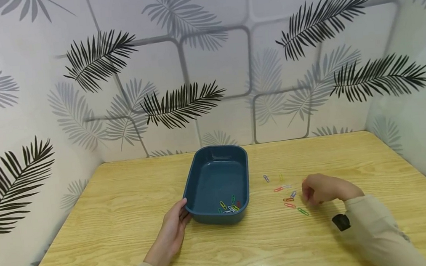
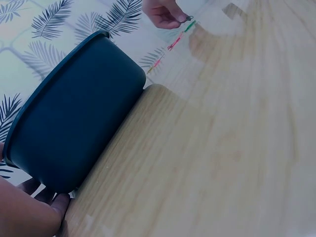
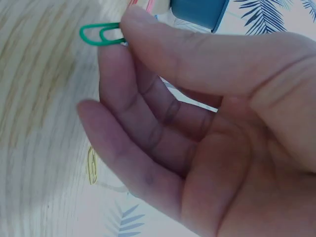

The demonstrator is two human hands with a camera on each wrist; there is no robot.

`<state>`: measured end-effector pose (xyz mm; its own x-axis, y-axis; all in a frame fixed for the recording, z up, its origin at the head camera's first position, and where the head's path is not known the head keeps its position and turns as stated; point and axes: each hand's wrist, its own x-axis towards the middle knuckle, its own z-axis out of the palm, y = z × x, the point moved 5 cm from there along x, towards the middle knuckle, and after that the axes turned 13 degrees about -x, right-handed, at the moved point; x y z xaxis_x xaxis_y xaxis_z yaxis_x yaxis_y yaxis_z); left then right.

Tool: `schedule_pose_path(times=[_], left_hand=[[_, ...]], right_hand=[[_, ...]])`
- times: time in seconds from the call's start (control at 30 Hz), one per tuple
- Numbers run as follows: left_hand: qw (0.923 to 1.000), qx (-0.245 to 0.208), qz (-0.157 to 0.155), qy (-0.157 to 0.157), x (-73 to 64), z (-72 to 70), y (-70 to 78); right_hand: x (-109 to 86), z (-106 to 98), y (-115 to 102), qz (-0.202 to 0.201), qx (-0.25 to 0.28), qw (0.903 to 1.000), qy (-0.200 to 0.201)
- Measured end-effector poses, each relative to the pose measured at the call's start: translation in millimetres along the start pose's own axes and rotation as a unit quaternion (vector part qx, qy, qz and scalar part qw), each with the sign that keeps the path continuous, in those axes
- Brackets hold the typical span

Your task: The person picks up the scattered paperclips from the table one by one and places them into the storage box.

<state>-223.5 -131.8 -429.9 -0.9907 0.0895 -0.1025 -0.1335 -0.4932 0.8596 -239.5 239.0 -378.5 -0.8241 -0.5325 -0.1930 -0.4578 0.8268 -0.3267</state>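
A deep blue rectangular tray (image 1: pixel 222 178) sits on the table, with several coloured paper clips (image 1: pixel 223 205) gathered at its near end. My left hand (image 1: pixel 175 227) grips its near left corner, thumb up at the rim and the other fingers around the lower side. Over to the right, my right hand (image 1: pixel 326 188) pinches a green paper clip (image 3: pixel 101 34) between thumb and fingertip. Its rounded end sticks out past the fingers. Just left of that hand, loose paper clips lie scattered, among them a green one (image 1: pixel 302 211) and a pink one (image 1: pixel 290 205).
The wooden table (image 1: pixel 134 190) meets patterned walls (image 1: pixel 227 119) at the back and sides. Farther back lie a blue paper clip (image 1: pixel 266 178) and a yellow paper clip (image 1: pixel 281 177). A yellow clip (image 3: pixel 92 166) shows below my right fingers in the right wrist view.
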Motion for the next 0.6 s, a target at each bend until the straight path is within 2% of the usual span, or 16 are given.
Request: schedule_pose_path(times=[0.1, 0.3, 0.6], left_hand=[[1.0000, 0.001, 0.001, 0.000, -0.3, 0.4, 0.8], [1.0000, 0.001, -0.002, 0.002, 0.4, 0.4, -0.2], [1.0000, 0.000, -0.004, 0.005, 0.4, -0.5, -0.2]], right_hand=[[1.8, -0.6, 0.3, -0.015, 0.006, 0.9998, 0.010], [3.2, -3.7, 1.6, -0.013, 0.002, 0.9989, 0.046], [8.4, -9.6, 6.3, 0.009, 0.093, 0.9930, 0.073]])
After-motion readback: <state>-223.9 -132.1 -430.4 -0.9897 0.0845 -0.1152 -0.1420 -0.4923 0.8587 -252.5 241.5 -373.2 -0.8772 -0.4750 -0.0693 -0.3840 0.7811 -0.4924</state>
